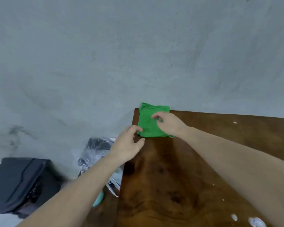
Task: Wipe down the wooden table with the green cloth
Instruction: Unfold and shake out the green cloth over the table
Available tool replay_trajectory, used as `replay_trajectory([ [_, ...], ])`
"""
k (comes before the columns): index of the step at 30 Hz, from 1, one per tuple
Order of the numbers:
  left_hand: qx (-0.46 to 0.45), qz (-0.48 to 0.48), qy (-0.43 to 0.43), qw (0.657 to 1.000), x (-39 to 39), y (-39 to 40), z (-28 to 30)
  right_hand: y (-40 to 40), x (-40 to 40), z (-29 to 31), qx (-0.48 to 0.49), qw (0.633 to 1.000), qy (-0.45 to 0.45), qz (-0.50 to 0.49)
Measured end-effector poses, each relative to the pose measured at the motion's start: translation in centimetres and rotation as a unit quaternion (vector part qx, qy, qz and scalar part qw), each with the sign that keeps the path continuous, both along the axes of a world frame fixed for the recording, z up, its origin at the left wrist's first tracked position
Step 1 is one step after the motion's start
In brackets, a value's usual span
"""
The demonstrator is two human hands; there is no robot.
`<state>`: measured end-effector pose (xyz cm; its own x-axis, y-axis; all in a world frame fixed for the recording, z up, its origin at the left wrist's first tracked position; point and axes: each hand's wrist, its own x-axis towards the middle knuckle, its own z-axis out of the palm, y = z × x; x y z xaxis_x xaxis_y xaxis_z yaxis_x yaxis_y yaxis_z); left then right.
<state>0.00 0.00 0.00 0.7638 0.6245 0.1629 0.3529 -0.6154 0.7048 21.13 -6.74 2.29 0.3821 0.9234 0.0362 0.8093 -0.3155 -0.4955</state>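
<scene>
Head view: both hands' grip pinches folded green cloth (150, 124), long axis toward wall.

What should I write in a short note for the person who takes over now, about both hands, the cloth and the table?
Left hand: loosely curled, at the near left corner of the green cloth; whether it pinches it is unclear.
Right hand: fingers curled on top of the cloth.
Cloth: folded, at the far left corner of the wooden table, by the wall.
Done: no wiping evident.
Left: wipe the table; white specks lie on its right side.
</scene>
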Motion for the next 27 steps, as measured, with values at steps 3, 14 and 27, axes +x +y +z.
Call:
replay_trajectory([
  [3, -0.006, 0.007, 0.006, 1.000, 1.5, 2.2, -0.7, 3.5, 1.0, -0.5, -0.014, 0.999, -0.041, 0.008],
  [14, -0.001, -0.043, -0.021, 0.999, 3.7, 3.9, -2.5, 11.7, 2.6, -1.8, -0.051, 0.971, -0.231, 0.042],
  [27, -0.101, -0.025, -0.132, 0.986, 6.9, 2.6, 1.2, 2.2, 4.7, 6.3, 0.233, 0.969, 0.077, 0.019],
])
